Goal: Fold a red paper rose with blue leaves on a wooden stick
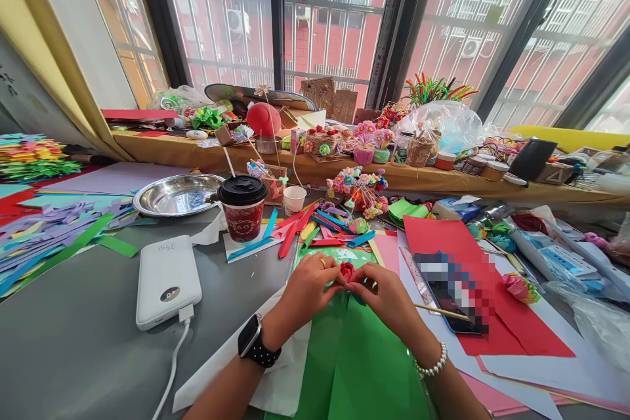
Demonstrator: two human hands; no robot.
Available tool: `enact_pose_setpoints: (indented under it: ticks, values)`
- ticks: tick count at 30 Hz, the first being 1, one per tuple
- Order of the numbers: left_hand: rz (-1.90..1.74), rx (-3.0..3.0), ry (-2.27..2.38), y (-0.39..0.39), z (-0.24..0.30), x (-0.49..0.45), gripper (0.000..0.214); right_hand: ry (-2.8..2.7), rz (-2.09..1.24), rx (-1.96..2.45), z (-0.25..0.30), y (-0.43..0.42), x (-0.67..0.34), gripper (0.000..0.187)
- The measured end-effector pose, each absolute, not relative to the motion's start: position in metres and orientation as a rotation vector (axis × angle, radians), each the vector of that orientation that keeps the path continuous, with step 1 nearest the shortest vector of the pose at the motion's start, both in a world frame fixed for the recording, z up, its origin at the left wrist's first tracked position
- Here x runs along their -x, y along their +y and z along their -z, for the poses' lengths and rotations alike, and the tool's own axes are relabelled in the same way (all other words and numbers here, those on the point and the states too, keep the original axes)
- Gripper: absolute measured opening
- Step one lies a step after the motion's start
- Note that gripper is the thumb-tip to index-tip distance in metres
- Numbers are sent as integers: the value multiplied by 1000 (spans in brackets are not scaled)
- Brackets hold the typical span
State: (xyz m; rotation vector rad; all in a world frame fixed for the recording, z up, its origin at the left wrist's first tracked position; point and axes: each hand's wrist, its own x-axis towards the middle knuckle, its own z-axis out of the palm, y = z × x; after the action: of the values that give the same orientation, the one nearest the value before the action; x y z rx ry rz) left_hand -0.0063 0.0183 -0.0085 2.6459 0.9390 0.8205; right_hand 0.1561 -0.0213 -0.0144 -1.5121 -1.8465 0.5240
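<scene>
Between my fingertips is a small red paper flower (347, 270), its folded petals facing up. My left hand (312, 282), with a ring and a black watch on that wrist, pinches the flower's left side. My right hand (381, 289), a beaded bracelet on its wrist, pinches it from the right. A thin wooden stick (443, 311) shows to the right of my right hand; whether it joins the flower is hidden. Beneath both hands lie sheets of green paper (374, 361). Just beyond my hands are loose red paper strips (295, 231) and a blue strip (361, 240).
A lidded red cup (242, 210) with a straw, a steel plate (172, 195) and a white power bank (168, 282) stand left. A phone (450, 292) rests on red paper (522, 321) at right, near a pink paper flower (522, 288). Crafts crowd the window ledge (216, 156).
</scene>
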Motion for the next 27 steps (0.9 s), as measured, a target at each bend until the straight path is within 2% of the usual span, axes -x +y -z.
enact_pose_setpoints:
  ticks: [7, 14, 18, 22, 27]
  values:
    - [-854, -2638, 936, 18, 9, 6, 8, -1865, -513, 1518, 13, -21, -156, 17]
    - [-872, -2518, 937, 18, 6, 7, 6, -1892, -410, 1504, 10, -22, -155, 15]
    - [-990, -2107, 919, 26, 3, 13, 20, -1859, -336, 1465, 4, -24, -157, 13]
    - [-1142, -1461, 1102, 36, 9, 15, 37, -1868, -277, 1392, 2, -26, -156, 12]
    - [-888, -873, 733, 30, 14, 7, 38, -1963, -94, 1229, 6, -31, -147, 9]
